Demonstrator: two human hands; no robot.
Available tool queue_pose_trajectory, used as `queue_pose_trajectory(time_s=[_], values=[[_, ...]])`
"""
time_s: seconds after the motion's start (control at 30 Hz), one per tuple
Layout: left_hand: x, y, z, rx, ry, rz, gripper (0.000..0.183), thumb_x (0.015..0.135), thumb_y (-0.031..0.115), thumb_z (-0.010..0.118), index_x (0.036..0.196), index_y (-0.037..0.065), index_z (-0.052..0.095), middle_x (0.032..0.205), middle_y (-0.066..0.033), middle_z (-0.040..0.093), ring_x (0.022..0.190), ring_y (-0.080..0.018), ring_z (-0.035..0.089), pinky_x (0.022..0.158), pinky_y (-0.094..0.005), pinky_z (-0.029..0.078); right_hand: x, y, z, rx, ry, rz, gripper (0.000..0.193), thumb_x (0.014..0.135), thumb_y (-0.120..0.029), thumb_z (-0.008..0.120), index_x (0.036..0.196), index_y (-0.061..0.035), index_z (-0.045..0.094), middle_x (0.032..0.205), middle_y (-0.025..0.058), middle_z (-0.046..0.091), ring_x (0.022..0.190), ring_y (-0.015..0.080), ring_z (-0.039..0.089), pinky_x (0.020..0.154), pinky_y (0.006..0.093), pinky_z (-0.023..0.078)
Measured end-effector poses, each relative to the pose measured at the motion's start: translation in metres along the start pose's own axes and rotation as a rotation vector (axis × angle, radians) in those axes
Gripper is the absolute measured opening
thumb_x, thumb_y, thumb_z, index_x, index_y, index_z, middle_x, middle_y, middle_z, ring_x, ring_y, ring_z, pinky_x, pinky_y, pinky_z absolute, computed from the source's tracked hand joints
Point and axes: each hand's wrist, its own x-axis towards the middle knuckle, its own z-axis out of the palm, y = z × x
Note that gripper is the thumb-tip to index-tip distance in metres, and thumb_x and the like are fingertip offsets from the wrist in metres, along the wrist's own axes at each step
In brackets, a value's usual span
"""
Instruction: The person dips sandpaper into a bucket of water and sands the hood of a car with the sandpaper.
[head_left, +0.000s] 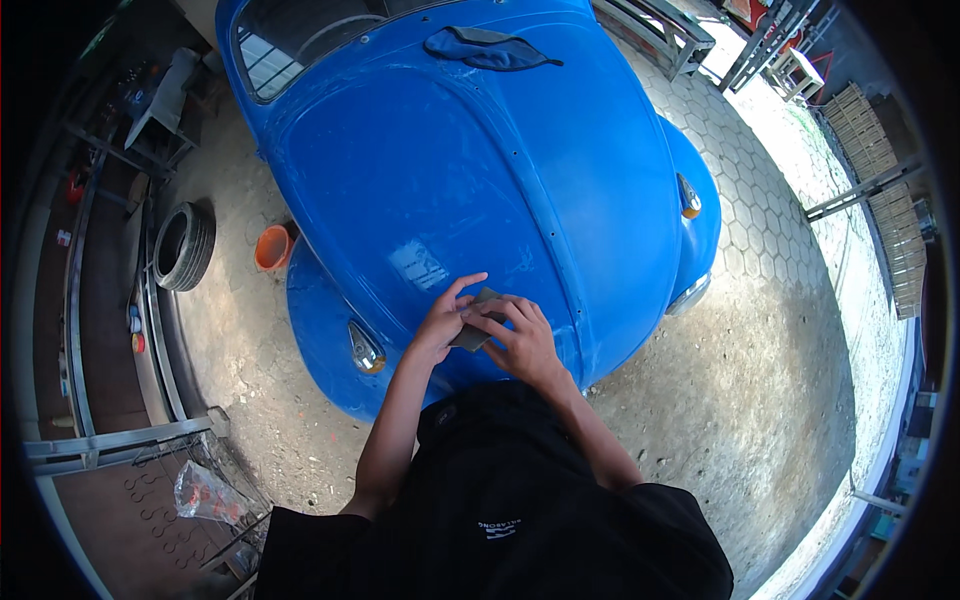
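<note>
Between my two hands, just above the near end of a blue car's rounded lid (400, 185), is a small grey-brown piece of sandpaper (469, 341). My left hand (438, 325) pinches it from the left, with the index finger stretched out. From the other side my right hand (528, 342) grips the sheet, its fingers curled over the top edge. Part of the sheet is hidden behind the fingers. Whitish scuffs and dusty streaks mark the blue paint, and a raised seam runs lengthwise right of my hands.
A dark blue cloth (488, 48) lies on the far bodywork, below the car window. Left of the car are an orange bucket (272, 248) and a loose tyre (184, 247). A clear plastic bag (207, 492) lies at lower left. A bench (683, 42) stands far right.
</note>
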Motion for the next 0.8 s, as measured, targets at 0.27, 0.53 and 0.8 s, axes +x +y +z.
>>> queue_pose_trajectory(time_s=[0.27, 0.53, 0.8], values=[[0.064, -0.018, -0.051, 0.171, 0.283, -0.064, 0.034, 0.099, 0.024, 0.054, 0.131, 0.012, 0.054, 0.116, -0.01, 0.058, 0.095, -0.0207, 0.063, 0.076, -0.0361, 0.054, 0.003, 0.085, 0.041, 0.131, -0.184, 0.055, 0.032, 0.079, -0.013, 0.072, 0.11, -0.0208, 0.073, 0.11, -0.0018, 0.066, 0.092, 0.0207, 0.065, 0.076, 0.0369, 0.052], [0.149, 0.011, -0.113, 1.307, 1.174, 0.521, 0.041, 0.102, 0.029, 0.041, 0.14, 0.017, 0.05, 0.143, -0.0114, 0.048, 0.132, -0.0328, 0.042, 0.107, -0.0509, 0.037, 0.17, 0.14, 0.058, -0.482, 0.319, -0.014, 0.029, 0.088, -0.012, 0.064, 0.116, -0.0089, 0.068, 0.131, 0.0034, 0.06, 0.13, 0.0272, 0.051, 0.101, 0.0419, 0.047], [0.16, -0.02, -0.096, 1.276, 1.169, 0.414, 0.048, 0.1, 0.033, 0.035, 0.145, 0.024, 0.045, 0.153, -0.0061, 0.038, 0.139, -0.0301, 0.035, 0.116, -0.0495, 0.024, 0.079, 0.18, 0.119, -0.294, -0.066, 0.164, 0.04, 0.095, -0.007, 0.051, 0.135, -0.0076, 0.057, 0.142, 0.009, 0.053, 0.136, 0.0285, 0.045, 0.111, 0.0486, 0.036]])
